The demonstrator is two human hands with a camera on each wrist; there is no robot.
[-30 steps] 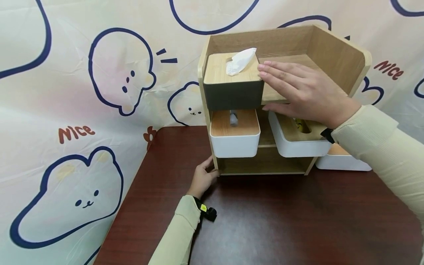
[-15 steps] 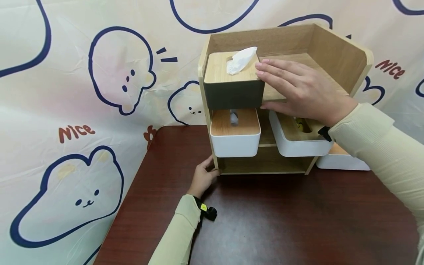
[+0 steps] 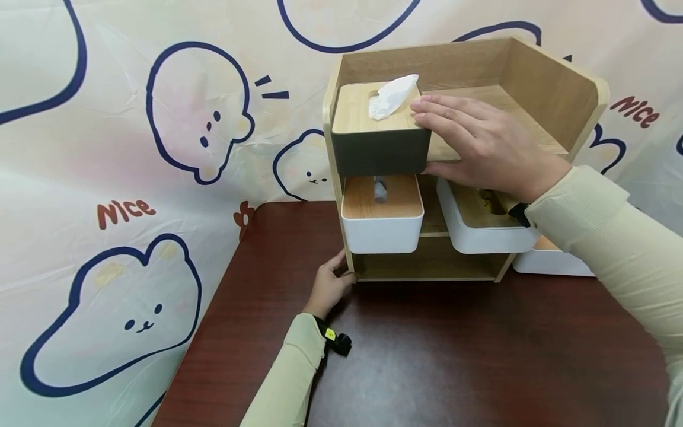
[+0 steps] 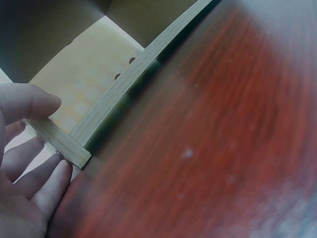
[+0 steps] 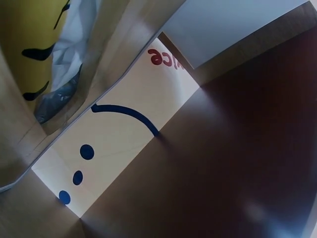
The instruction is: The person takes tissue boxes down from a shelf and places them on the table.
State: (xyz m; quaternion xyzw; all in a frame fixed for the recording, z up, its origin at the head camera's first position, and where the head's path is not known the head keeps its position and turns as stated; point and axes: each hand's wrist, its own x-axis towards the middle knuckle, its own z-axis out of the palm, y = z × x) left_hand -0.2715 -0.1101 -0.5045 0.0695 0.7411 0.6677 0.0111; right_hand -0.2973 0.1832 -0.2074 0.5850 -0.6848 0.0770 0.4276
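A wooden shelf unit [image 3: 560,89] stands on the table. My left hand [image 3: 326,287] grips the foot of its left side panel; in the left wrist view the thumb lies on one side of the panel [image 4: 62,141] and the fingers on the other. Up on the top tier, at the left, sits a dark tissue box [image 3: 381,153] with a pale wooden lid and a white tissue [image 3: 392,98] sticking out. My right hand [image 3: 488,142] rests against this box's right side, fingers straight at the lid's edge and thumb low near the front corner.
Below, a white tissue box [image 3: 381,235] with a wooden lid juts forward at the left, another white tissue box [image 3: 493,240] at the right. A further white box [image 3: 555,263] stands on the dark red table [image 3: 453,350] beside the unit. A patterned curtain [image 3: 123,178] hangs behind.
My right hand has shifted slightly left, its fingertips reaching further over the lid's edge. The left hand keeps its grip, and the head view has drifted a little.
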